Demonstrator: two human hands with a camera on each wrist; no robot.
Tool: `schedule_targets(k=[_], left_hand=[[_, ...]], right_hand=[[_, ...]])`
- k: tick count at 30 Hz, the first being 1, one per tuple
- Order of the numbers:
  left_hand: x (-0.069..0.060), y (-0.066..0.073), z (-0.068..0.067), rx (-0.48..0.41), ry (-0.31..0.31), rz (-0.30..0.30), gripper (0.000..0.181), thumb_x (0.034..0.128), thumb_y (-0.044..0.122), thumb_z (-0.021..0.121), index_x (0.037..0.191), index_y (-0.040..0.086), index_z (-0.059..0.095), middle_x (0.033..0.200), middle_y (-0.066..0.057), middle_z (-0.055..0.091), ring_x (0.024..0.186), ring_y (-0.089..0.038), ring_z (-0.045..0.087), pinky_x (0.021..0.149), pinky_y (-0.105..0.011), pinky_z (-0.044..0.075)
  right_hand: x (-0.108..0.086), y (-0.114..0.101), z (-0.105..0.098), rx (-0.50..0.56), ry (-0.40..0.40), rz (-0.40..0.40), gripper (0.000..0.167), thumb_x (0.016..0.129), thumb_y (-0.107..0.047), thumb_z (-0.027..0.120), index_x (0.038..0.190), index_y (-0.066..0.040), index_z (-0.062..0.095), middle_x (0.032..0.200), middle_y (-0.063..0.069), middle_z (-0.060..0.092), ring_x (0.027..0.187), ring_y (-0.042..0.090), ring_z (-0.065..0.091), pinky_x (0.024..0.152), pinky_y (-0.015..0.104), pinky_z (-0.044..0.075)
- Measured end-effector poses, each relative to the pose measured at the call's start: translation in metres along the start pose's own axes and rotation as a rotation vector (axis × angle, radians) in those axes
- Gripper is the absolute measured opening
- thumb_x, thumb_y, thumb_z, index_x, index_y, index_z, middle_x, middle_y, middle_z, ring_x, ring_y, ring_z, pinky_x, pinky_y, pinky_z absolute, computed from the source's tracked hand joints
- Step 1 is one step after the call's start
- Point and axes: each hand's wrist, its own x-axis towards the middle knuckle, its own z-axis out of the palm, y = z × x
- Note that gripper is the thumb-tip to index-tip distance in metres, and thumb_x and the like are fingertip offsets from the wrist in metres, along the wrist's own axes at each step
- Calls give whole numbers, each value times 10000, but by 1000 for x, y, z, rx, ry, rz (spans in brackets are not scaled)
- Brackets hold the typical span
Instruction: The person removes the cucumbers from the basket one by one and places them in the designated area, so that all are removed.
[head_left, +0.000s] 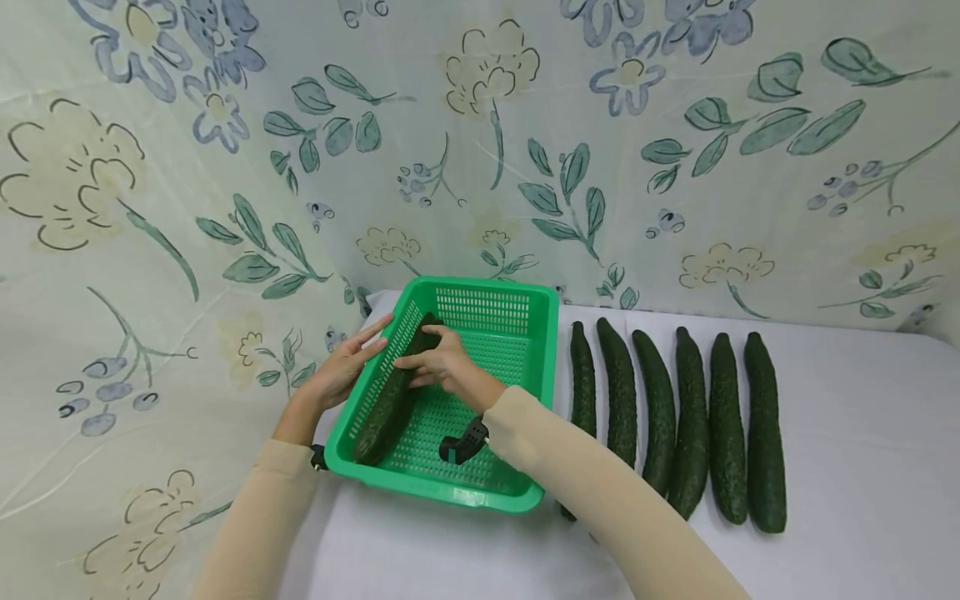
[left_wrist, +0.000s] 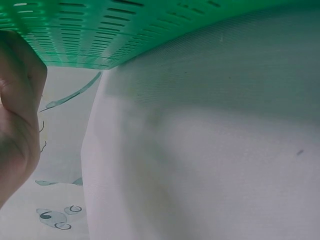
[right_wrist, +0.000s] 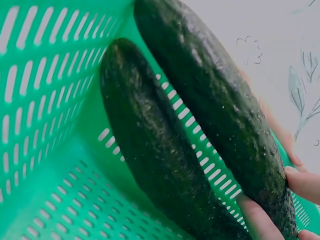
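Observation:
My right hand (head_left: 446,364) grips a dark green cucumber (head_left: 384,410) inside the green plastic basket (head_left: 551,367), along its left wall. In the right wrist view, my thumb and fingers pinch this upper cucumber (right_wrist: 210,90) near one end. A second cucumber (right_wrist: 150,130) lies beside and below it in the basket; from the head view it is mostly hidden. My left hand (head_left: 345,371) is at the outside of the basket's left wall, its fingers extended at the rim. The left wrist view shows that hand (left_wrist: 17,115) next to the perforated wall (left_wrist: 75,30).
Several cucumbers (head_left: 690,421) lie in a row on the white tablecloth (head_left: 855,442), right of the basket. My right sleeve (head_left: 592,467) covers part of the nearest ones. A floral curtain (head_left: 480,167) hangs behind and at the left. A black wrist strap piece (head_left: 467,442) hangs over the basket.

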Motion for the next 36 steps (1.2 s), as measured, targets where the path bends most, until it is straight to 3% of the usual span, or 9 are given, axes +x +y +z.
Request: schedule_targets(k=[5,10,13,20,28,36], left_hand=[[0,1,0,-9,-5,-6,551,1098,277,412,1611,301,212,1578,-198,300,1141,-221,640,875,-429,565],[1,2,0,-12,-2,-5,549,1098,271,410,1612,286,216,1550,-207,340,1138,-223,643,867,-428,569],[1,1,-1,-16,1,-10,549,1097,269,410,1611,288,218,1541,-195,362,1138,-220,643,867,-417,570],[2,0,-2,-27,-2,-12,546,1100,262,397,1613,284,210,1566,-199,321,1142,-210,642,871,-409,568],[1,0,-1,-25,12,-12,554,1093,268,422,1609,294,222,1538,-195,368,1127,-213,646,853,-395,576],[0,1,1,-4,24,-12,554,1089,273,436,1604,312,236,1537,-202,377,1121,-219,650,857,-401,575]], right_hand=[[-4,-6,-2,24,-8,-3,815,814,70,794,1511,-124,418,1086,322,628,879,409,711,694,425,609],[-10,-14,-3,76,-16,-11,814,820,90,777,1516,-141,422,1244,343,542,938,418,698,721,439,605],[-14,-19,-5,89,-17,-14,808,824,85,777,1515,-148,428,1288,313,528,893,391,713,725,442,605],[-21,-30,-14,86,-29,-15,772,837,65,775,1498,-188,465,1092,262,658,711,282,722,712,440,606],[-31,-42,-27,73,-44,-45,782,836,60,778,1505,-192,461,1098,254,664,717,272,725,716,442,606],[-45,-56,-45,49,-52,-93,767,847,59,767,1506,-189,463,1307,261,563,728,272,721,745,456,601]])
